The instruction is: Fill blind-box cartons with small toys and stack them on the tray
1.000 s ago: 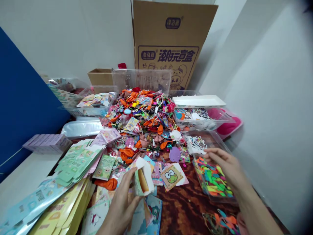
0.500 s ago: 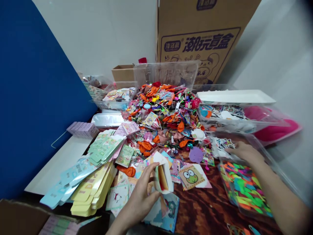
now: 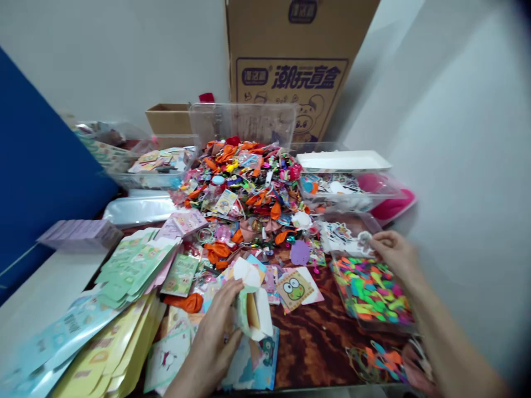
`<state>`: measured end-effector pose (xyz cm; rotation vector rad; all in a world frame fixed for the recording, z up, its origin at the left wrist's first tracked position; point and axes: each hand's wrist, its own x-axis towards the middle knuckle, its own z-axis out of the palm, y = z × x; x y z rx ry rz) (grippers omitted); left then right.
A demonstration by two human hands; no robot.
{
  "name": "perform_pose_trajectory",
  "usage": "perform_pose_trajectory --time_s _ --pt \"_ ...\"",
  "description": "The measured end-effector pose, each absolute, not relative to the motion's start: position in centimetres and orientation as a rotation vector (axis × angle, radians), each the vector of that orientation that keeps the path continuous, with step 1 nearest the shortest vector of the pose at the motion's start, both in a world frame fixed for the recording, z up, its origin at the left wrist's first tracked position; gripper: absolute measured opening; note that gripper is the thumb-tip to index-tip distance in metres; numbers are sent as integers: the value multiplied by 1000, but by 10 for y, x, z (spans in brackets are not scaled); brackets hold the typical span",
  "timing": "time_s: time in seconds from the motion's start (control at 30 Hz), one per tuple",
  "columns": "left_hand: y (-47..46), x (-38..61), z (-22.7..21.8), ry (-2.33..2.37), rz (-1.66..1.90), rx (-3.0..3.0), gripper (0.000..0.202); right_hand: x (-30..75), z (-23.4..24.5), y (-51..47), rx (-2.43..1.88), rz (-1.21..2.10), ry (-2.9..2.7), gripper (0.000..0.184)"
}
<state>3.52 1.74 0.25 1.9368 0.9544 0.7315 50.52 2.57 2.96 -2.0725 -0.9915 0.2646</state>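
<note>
My left hand (image 3: 211, 342) grips a small open paper box (image 3: 252, 310), pale green outside with an orange lining, near the front of the table. My right hand (image 3: 392, 251) is over the far end of a clear tray of bright neon cut-outs (image 3: 371, 293); its fingers pinch a small pale sticker (image 3: 365, 238). A loose heap of stickers (image 3: 338, 237) lies just left of that hand. A square frog card (image 3: 295, 289) lies between the two hands.
A big mound of balloons and trinkets (image 3: 249, 188) fills the middle. Stacks of flat green, yellow and blue boxes (image 3: 124, 287) lie at left. Clear bins (image 3: 344, 188), a white lid (image 3: 342, 160) and a tall cardboard carton (image 3: 294, 72) stand behind. A blue panel (image 3: 37, 166) is at left.
The head camera swung left and back. My right hand moved from the neon tray to the sticker heap and lifted a small sticker. My left hand kept the paper box.
</note>
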Motion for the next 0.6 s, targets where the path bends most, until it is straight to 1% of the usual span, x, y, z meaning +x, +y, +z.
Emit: perform_pose_trajectory --time_s 0.07,0.17,0.27,0.4,0.6 --pt "18 36 -1 955 724 1915 82 499 38 -2 -2164 233 -1055 20" --pt "18 40 1 947 684 1860 81 492 49 -36 -2304 152 -1162 11" --pt "16 46 8 964 653 1821 76 480 49 -52 -2363 141 -1314 17" --pt "13 53 17 977 632 1752 68 460 34 -52 -2360 194 -1493 21" --pt "11 52 22 990 622 1732 73 459 21 -46 -2342 187 -1432 21"
